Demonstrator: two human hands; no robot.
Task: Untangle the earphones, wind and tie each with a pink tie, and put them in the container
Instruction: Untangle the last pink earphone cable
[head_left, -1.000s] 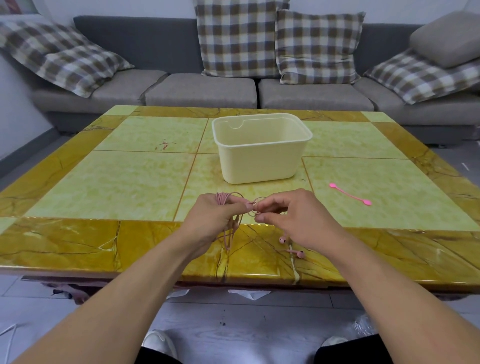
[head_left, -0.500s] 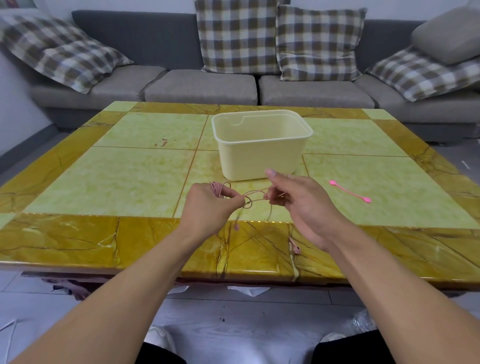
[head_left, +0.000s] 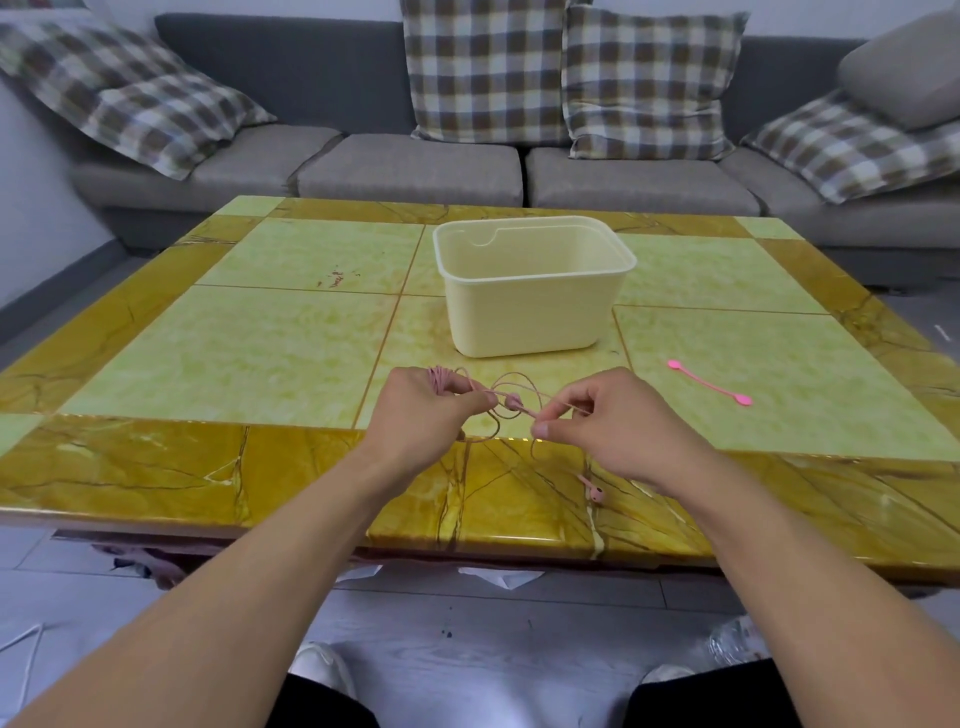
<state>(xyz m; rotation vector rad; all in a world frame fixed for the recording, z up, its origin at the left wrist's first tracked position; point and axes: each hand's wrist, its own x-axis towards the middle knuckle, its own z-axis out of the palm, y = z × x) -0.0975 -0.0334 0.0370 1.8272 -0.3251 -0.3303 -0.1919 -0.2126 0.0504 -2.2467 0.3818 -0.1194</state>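
Holding one pink earphone cable (head_left: 511, 402) stretched left-right, left hand (head_left: 426, 415) and right hand (head_left: 618, 426) pinch it; one pink tie (head_left: 709, 383) lies diagonally beside one container (head_left: 535, 312).

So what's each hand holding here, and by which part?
Both hold the pink earphones: left hand grips the wound cord bundle, right hand pinches a loose cord strand.

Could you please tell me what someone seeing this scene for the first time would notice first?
Most likely the two hands at the table's near edge: the left hand grips a wound bundle of the pink earphone cable, while the right hand pinches a strand, loose loops strung between them. Just beyond stands the cream container on the yellow-green table, and a pink tie lies to its right.
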